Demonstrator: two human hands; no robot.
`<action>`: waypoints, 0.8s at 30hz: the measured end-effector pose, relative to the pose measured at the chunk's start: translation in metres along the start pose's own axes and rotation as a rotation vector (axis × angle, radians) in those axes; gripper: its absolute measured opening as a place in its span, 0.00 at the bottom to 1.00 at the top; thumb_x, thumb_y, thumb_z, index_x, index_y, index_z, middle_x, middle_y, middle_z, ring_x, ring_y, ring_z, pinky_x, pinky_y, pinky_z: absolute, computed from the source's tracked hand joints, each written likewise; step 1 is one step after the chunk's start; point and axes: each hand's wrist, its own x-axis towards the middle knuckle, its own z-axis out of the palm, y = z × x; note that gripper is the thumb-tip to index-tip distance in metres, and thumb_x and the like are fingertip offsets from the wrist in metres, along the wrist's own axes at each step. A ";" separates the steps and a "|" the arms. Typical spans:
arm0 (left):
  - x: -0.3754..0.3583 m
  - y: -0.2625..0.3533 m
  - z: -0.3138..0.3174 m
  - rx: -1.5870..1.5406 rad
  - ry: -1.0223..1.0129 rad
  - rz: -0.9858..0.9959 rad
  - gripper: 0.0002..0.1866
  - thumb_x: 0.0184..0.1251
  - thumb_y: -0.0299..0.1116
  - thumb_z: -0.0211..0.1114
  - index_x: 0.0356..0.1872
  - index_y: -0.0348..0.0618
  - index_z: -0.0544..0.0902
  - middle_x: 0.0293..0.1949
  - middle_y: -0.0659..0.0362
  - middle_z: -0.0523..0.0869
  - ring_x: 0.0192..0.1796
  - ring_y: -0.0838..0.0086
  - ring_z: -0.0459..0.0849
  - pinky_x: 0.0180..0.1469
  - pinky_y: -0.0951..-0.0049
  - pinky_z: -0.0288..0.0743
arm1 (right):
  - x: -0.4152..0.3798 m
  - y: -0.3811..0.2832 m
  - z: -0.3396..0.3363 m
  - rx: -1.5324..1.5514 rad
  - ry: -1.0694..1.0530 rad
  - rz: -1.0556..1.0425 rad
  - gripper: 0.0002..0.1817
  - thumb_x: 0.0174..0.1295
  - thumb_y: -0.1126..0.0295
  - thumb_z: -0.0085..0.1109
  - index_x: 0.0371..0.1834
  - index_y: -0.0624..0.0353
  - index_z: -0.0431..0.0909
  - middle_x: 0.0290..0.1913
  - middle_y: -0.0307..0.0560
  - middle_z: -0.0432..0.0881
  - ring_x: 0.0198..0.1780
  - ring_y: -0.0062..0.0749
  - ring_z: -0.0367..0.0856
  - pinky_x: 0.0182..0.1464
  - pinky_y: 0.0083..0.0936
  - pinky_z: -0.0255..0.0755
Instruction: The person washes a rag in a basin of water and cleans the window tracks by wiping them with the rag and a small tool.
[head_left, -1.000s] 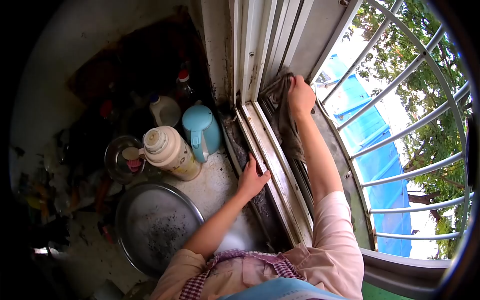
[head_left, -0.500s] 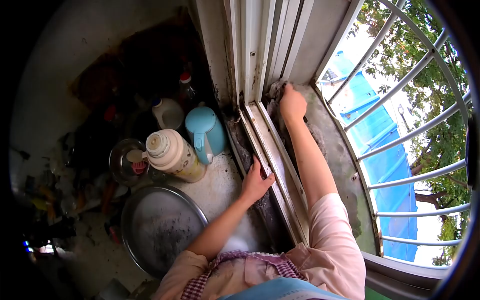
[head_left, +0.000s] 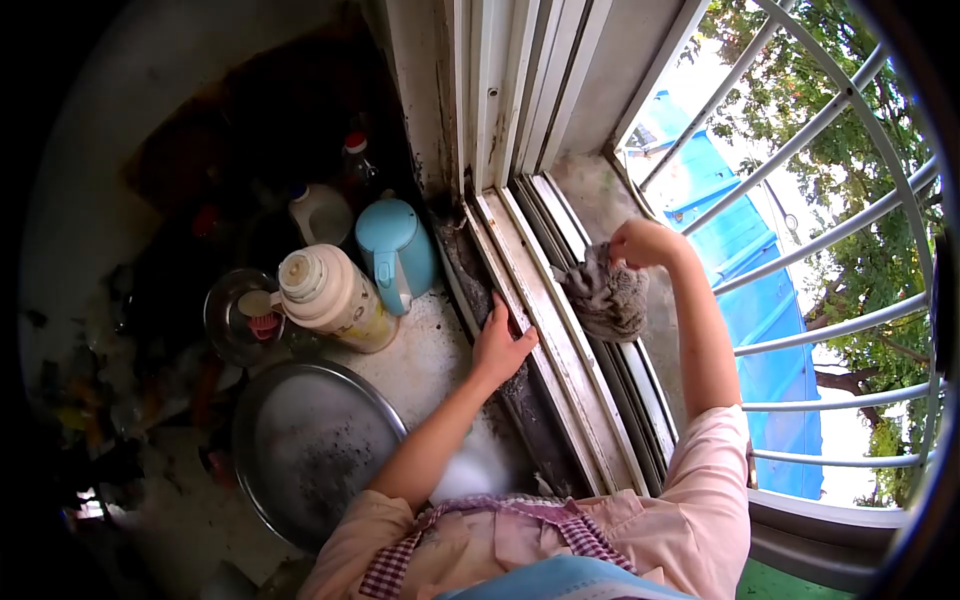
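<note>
My right hand (head_left: 645, 243) is closed on a bunched grey rag (head_left: 608, 298), which hangs from the fingers over the outer side of the window track. The rag looks wrinkled and darkened in patches. My left hand (head_left: 503, 347) rests against the inner edge of the white window track (head_left: 545, 325), thumb and forefinger spread apart, holding nothing loose. Dark grime (head_left: 465, 265) lines the ledge just inside the track.
Left of the track stand a blue kettle (head_left: 397, 243), a cream thermos flask (head_left: 335, 298) and a metal bowl (head_left: 235, 320). A large round pan (head_left: 320, 440) lies nearer me. White window bars (head_left: 790, 150) curve along the right, beyond the outer concrete ledge (head_left: 585, 200).
My right hand has drawn the rag back from the far corner of the track, toward me and rightward. My left hand keeps its place on the track edge. The view has shifted slightly.
</note>
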 end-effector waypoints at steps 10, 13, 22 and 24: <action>0.003 -0.012 0.003 -0.026 0.003 0.051 0.47 0.55 0.45 0.64 0.67 0.28 0.47 0.60 0.40 0.67 0.61 0.52 0.68 0.60 0.66 0.64 | 0.041 -0.050 0.029 -0.379 0.604 0.020 0.11 0.51 0.75 0.46 0.29 0.65 0.81 0.34 0.59 0.82 0.38 0.52 0.81 0.41 0.40 0.75; 0.001 -0.004 -0.001 -0.015 -0.002 0.004 0.48 0.54 0.45 0.64 0.67 0.28 0.47 0.58 0.41 0.69 0.58 0.51 0.70 0.57 0.66 0.67 | 0.018 -0.050 0.011 -0.391 0.709 0.073 0.11 0.53 0.73 0.47 0.28 0.60 0.82 0.31 0.56 0.82 0.35 0.49 0.82 0.38 0.40 0.75; 0.001 0.000 -0.002 0.010 0.020 0.029 0.48 0.53 0.43 0.64 0.67 0.28 0.46 0.57 0.39 0.70 0.56 0.53 0.74 0.54 0.66 0.70 | 0.147 -0.030 0.011 -0.621 1.035 -0.047 0.08 0.51 0.69 0.52 0.21 0.50 0.81 0.27 0.45 0.82 0.33 0.39 0.82 0.30 0.36 0.72; 0.001 -0.003 -0.001 0.007 0.017 0.033 0.48 0.53 0.43 0.65 0.67 0.28 0.46 0.57 0.39 0.70 0.55 0.53 0.74 0.54 0.66 0.70 | 0.156 -0.030 0.010 -0.683 1.081 -0.071 0.08 0.51 0.69 0.52 0.20 0.51 0.81 0.26 0.43 0.82 0.32 0.36 0.82 0.29 0.34 0.71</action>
